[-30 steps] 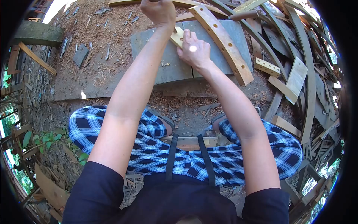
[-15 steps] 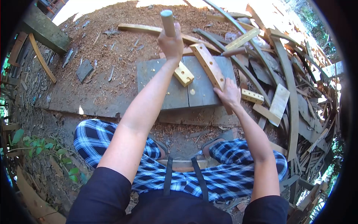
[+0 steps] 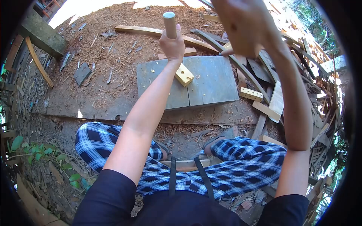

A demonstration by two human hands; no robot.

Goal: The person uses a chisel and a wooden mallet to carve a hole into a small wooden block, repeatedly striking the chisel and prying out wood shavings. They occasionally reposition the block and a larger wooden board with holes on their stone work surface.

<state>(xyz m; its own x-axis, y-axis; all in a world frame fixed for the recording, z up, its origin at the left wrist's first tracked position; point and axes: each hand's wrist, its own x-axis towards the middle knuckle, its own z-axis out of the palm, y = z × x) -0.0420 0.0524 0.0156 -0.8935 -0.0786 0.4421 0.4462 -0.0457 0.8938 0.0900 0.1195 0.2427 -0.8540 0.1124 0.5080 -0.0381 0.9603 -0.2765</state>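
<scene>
My left hand [image 3: 172,47] is closed around an upright round wooden handle [image 3: 170,28] with a pale top end; its lower part is hidden by my hand. Just below that wrist a yellowish wooden block with holes [image 3: 184,75] lies on a flat grey work surface [image 3: 215,81]. Raised at the upper right, my right hand [image 3: 264,20] is blurred and close to the camera. It grips a wooden bar [image 3: 239,35], on which a dark hole shows.
A small wooden block with a row of holes [image 3: 251,94] lies right of the work surface, beside a pale board [image 3: 277,101]. Scrap strips pile up on the right. A long curved strip [image 3: 137,29] lies on the shavings behind. A concrete post [image 3: 43,35] stands at the left.
My right hand has lifted the wooden bar off the work surface, up and toward the camera. My left hand keeps its hold on the handle, almost unmoved.
</scene>
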